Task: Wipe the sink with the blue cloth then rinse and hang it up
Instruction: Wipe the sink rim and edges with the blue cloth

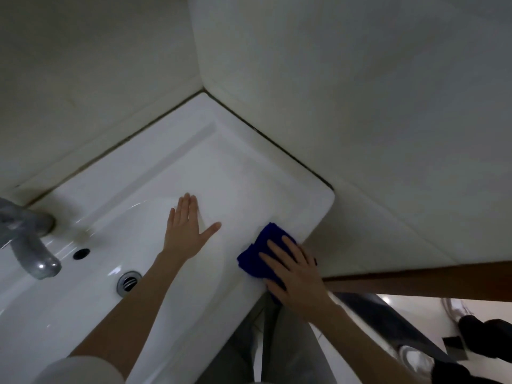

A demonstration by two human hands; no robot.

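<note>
A white ceramic sink (249, 151) fills the corner between two pale walls. Its basin lies at the left with a metal drain (128, 281) and an overflow hole (81, 253). My left hand (186, 228) lies flat and open on the sink's flat right shelf, fingers pointing away from me. My right hand (296, 275) presses a folded blue cloth (261, 249) onto the sink's front right edge, palm down, fingers spread over the cloth. Part of the cloth is hidden under that hand.
A grey metal tap (30, 239) juts over the basin at the far left. Pale walls (360, 106) meet behind the sink. A brown wooden edge (415, 281) runs at the right, with a light floor and dark objects (484, 336) beyond it.
</note>
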